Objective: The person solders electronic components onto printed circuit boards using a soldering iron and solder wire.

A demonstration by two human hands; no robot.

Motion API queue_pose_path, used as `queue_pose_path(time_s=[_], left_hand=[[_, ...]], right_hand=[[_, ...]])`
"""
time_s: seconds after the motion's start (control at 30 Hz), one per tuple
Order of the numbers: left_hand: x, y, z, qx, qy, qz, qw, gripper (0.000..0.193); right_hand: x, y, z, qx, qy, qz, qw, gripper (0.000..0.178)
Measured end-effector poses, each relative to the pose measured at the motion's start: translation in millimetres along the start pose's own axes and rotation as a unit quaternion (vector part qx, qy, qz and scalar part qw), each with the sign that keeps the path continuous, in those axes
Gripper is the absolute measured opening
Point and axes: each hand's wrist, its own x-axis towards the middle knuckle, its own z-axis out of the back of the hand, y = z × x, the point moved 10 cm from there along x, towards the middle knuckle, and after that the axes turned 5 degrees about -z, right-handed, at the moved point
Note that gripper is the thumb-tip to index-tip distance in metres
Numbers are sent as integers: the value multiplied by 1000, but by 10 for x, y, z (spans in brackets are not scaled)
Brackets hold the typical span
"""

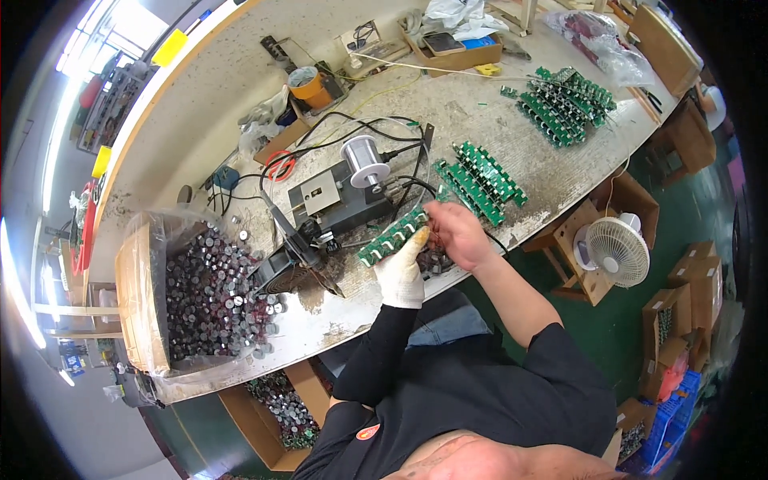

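Note:
My left hand (pixel 402 276), in a white glove with a stained thumb, grips a narrow green circuit board strip (pixel 390 240) with pale parts along it. The strip is tilted above the table's front edge. At its right end is my bare right hand (pixel 458 234), fingers curled together; what they pinch, if anything, is hidden. Small dark and silvery round parts (pixel 434 262) lie below my hands. Just beyond stand a dark metal machine (pixel 344 200) and a spool of silvery wire (pixel 365 160). More green board strips (pixel 482 182) lie to the right of it.
A carton (pixel 144 296) spills many small round metal parts (pixel 216 296) at the left. Black cables (pixel 336 120) cross the table. Stacked green boards (pixel 564 104) lie at the far right. A white fan (pixel 616 252) stands on a wooden stool beside the table.

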Motion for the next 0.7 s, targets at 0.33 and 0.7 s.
queue_pose_path(time_s=[0.33,0.7], left_hand=[[2,47,192,-13,-19,-9,1000,24],[88,121,111,-151,17,39,988,21]], right_hand=[[-21,30,-91,13,-15,20,1000,13],[113,-118,10,153,57,-37,986,22]])
